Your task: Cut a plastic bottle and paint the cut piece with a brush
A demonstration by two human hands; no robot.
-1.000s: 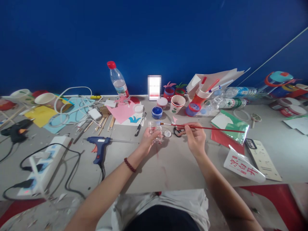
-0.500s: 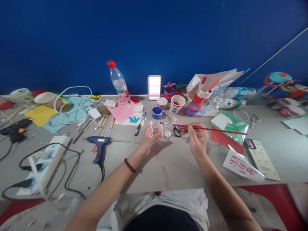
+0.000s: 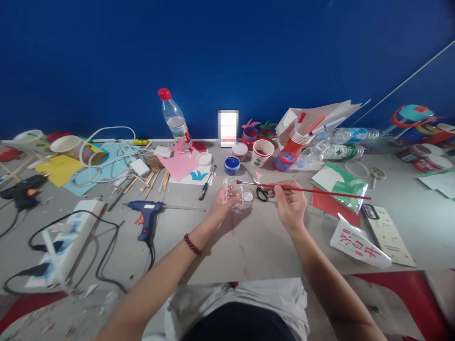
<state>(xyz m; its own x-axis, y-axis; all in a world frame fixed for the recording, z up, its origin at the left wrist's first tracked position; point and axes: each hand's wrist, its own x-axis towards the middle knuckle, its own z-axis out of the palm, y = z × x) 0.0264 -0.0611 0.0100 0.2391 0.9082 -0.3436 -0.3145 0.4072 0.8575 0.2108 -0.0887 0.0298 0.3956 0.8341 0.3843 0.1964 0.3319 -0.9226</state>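
My left hand (image 3: 221,204) is closed round a small clear plastic container (image 3: 233,189), held just above the grey table (image 3: 256,237). My right hand (image 3: 289,202) pinches a long red paintbrush (image 3: 313,190) that lies level, with its bristle tip right at the container's upper edge. An open pot of blue paint (image 3: 232,165) and a white lid (image 3: 248,196) sit just beyond the container. Black scissors (image 3: 262,193) lie under the brush by my right fingers.
A blue glue gun (image 3: 145,210) lies left of my arm, a power strip (image 3: 67,237) with black cables further left. A water bottle (image 3: 174,118), paper cups (image 3: 262,152), pink paper (image 3: 179,166) and lying bottles (image 3: 334,151) crowd the back. Red and green sheets (image 3: 337,187) sit right.
The container in my left hand has shifted slightly right and tilted, and the brush has slid a little to the right. Both hands stay in nearly the same place.
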